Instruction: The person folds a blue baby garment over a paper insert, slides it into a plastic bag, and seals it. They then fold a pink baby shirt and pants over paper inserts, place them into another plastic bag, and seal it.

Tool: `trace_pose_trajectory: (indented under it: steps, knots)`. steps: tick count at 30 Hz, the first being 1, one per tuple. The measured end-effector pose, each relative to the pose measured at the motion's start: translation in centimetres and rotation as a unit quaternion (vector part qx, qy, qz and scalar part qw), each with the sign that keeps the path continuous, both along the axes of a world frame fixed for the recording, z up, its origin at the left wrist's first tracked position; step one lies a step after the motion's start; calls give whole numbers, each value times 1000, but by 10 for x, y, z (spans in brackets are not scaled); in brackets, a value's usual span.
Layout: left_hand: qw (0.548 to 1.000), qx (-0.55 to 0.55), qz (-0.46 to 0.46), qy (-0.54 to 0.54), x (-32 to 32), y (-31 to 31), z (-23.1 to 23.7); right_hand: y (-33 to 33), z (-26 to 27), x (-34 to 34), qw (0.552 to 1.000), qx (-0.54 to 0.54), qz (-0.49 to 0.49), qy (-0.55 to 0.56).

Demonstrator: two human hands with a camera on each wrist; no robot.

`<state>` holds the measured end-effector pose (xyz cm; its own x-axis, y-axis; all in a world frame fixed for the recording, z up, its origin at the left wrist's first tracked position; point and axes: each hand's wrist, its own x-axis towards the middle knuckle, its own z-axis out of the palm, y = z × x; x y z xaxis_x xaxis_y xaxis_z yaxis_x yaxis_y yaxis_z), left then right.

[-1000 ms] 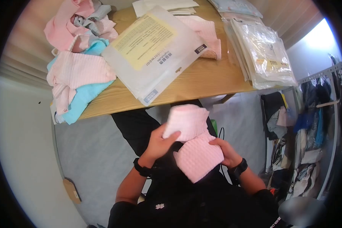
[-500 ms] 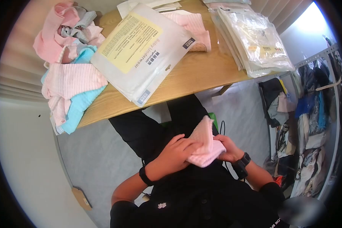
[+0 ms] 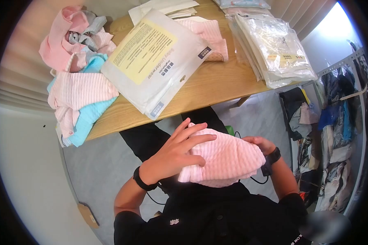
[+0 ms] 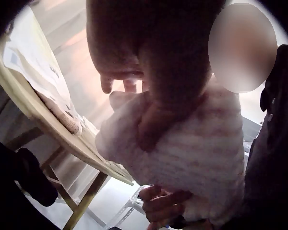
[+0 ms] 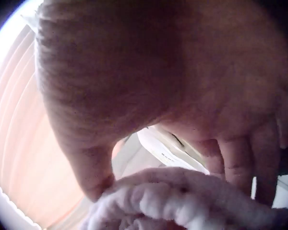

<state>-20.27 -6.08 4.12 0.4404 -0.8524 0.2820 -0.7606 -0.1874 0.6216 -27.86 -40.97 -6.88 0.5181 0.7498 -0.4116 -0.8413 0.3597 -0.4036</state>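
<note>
A pink and white ribbed cloth garment [image 3: 233, 157] is folded over above the lap. Across its left end lies my left hand [image 3: 171, 149], fingers spread and tips on the cloth. In the left wrist view the left thumb [image 4: 153, 132] points down against the garment [image 4: 201, 143]. My right hand [image 3: 261, 145] grips the garment's far right end, its thumb along the upper edge. The right wrist view has the bunched edge of the garment [image 5: 182, 196] between that thumb [image 5: 93, 172] and the fingers, whose tips are partly hidden behind the cloth.
On the wooden table [image 3: 200, 96] lie a printed "Baby Underwear" bag [image 3: 159, 61], a pink ribbed piece [image 3: 212, 36] beneath it, and stacked clear-wrapped packages [image 3: 278, 49] at right. Loose pink and turquoise clothes [image 3: 84, 90] pile up at left. A rack of clothes [image 3: 335, 122] stands right.
The two pink parts came together in a fold, and now the garment is spread wider. My left hand moved up and left with fingers spreading, while my right hand moved right and up.
</note>
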Motion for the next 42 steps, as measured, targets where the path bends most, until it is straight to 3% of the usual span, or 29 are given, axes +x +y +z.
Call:
trace_pose_trajectory:
  steps: [2,5,6,8,9,10,12,15,17,20,22,23,25,28,30,32,35,38,42]
  knots:
    - [1000,-19,0,-19,4,-2,2,6,7,9,996,34,46,-65]
    - [963,-134,162,167,-3,-8,-37,24,17,10,993,21,37,-112]
    - [910,-224,227,265,-8,-16,-61,31,21,8,993,6,20,-119]
    - [752,-258,273,541,-17,-20,-74,48,36,6,987,-11,-100,-124]
    - [625,-399,141,656,-19,-25,-69,57,40,6,979,-23,-161,-125]
    - [544,-411,142,718,-26,-28,-67,65,40,7,970,-66,-192,-134]
    - [550,-417,94,717,-33,-30,-72,81,38,11,944,-152,-250,-151]
    - [770,-305,193,526,-31,-45,-69,104,29,17,842,-319,-288,-326]
    - [797,-265,221,496,-32,-53,-64,115,26,16,747,-409,-289,-438]
    - [827,-233,250,446,-33,-54,-67,114,27,19,780,-359,-272,-436]
    - [850,-203,261,410,-33,-51,-60,100,20,18,883,-253,-267,-291]
    - [889,-157,233,362,-31,-48,-53,92,18,17,922,-195,-259,-213]
    - [948,-60,172,261,-20,-37,-34,84,17,16,933,-190,-232,-200]
    - [964,101,104,224,15,-4,10,77,16,19,935,-153,-257,-190]
    - [963,40,266,-6,34,7,8,75,21,20,928,-136,-296,-180]
    - [896,87,371,-228,59,9,6,75,16,22,918,-138,-304,-213]
    - [874,156,363,-281,78,20,-13,78,20,33,902,-142,-305,-271]
    - [901,140,332,-243,85,22,-23,80,18,38,900,-150,-293,-286]
    - [889,111,374,-239,93,24,-33,83,26,48,906,-155,-256,-301]
